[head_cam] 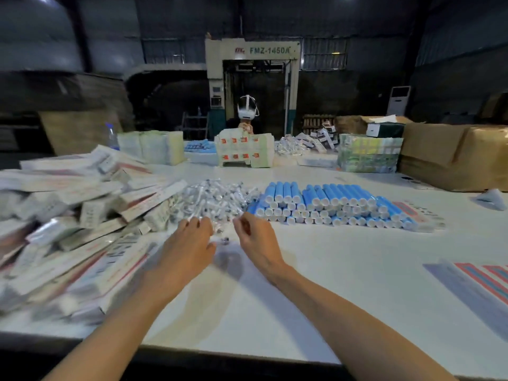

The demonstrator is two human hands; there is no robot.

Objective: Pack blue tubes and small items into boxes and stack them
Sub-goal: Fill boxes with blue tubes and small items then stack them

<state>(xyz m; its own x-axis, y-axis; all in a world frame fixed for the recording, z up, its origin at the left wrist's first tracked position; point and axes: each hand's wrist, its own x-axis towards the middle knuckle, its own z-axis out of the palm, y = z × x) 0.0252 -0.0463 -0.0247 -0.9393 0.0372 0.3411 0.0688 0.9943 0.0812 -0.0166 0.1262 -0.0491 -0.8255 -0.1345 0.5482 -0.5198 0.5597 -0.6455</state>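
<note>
Now | left hand (189,240) grip spread on small items (217,199) | right hand (254,237) pinching one | machine (211,64) reads FMZ-1450A

Blue tubes (330,204): white caps, lying flat, stacked in tidy rows, caps toward near edge, right of centre on desk (330,284). Small items (214,199): clear-wrapped, loose heap, just left of tubes. Boxes (82,215): long, white, red-striped, jumbled pile at left, butting against heap.
</note>
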